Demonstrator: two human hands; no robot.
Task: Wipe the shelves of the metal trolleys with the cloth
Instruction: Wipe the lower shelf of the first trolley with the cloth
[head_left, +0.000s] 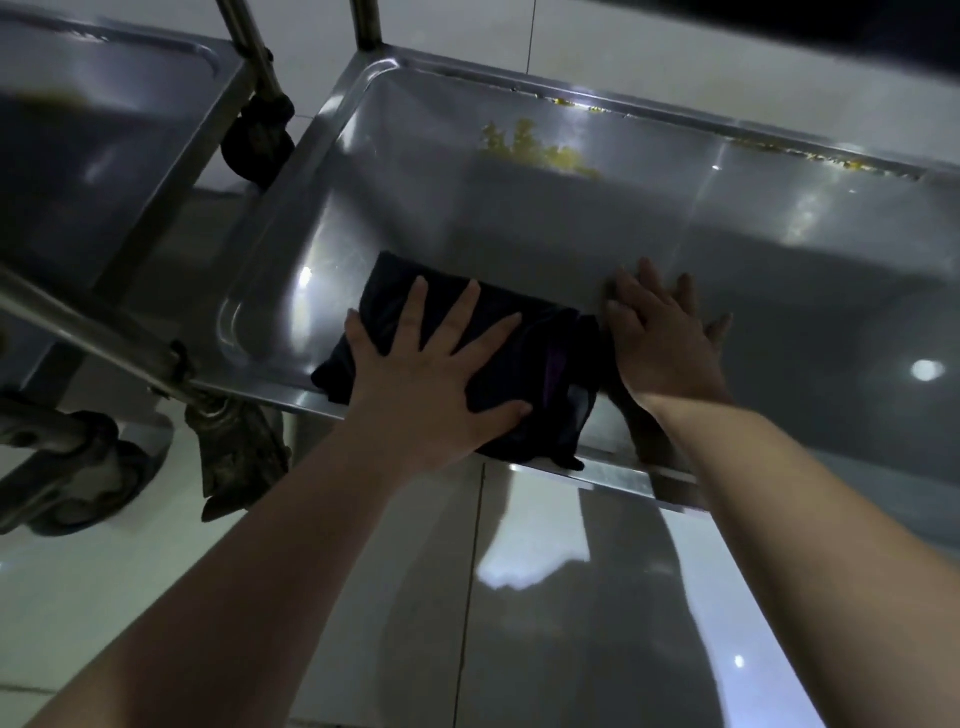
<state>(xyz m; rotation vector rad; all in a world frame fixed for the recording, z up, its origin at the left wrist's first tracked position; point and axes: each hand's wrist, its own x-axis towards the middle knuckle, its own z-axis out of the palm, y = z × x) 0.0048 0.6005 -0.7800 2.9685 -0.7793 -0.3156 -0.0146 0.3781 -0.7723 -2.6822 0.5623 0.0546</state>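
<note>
Left hand (431, 374) spread flat on the dark cloth (550, 369) at the shelf's (519, 223) near edge, right hand (667, 343) flat on bare metal just beside it, and with yellow specks (540, 150) by the far rim, I'd say most wiping's left.

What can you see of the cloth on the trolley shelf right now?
The cloth is dark, nearly black, with a purple streak, soft fabric folded into a rough pad. It lies flat at the near edge of the metal shelf, its near corner drooping over the rim. The left hand presses on it with spread straight fingers; the right hand lies flat by its right edge.
</note>
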